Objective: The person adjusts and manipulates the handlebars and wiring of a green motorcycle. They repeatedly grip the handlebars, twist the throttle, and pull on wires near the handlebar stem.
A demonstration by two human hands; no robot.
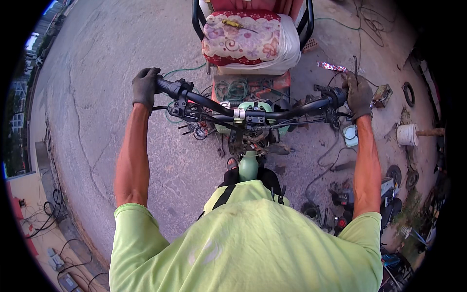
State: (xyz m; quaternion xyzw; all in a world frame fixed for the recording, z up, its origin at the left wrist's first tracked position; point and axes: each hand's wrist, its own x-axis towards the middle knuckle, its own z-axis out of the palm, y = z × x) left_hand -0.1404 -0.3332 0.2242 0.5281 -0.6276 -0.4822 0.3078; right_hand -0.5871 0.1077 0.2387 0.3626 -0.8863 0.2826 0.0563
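Observation:
Both of my hands wear dark grey gloves and grip a black handlebar [209,103] that spans the middle of the head view. My left hand [145,87] is closed round the outer end of the left grip. On the other side my right hand [359,95] wraps the right grip, its fingers partly hidden. A shiny pink-and-silver strip [332,66] lies just beyond that hand. Silver clamps hold the bar at its centre, above a light green body [248,165] with exposed wires and cables [255,141]. Black switch housings and levers sit inboard of each grip.
Ahead stands a seat with a floral cover [238,41], a yellow-handled screwdriver [233,24] lying on it. Coiled green hose [231,90] rests on a red platform. To the right are a white bucket [407,135], a black tyre [408,94], cables and scattered parts.

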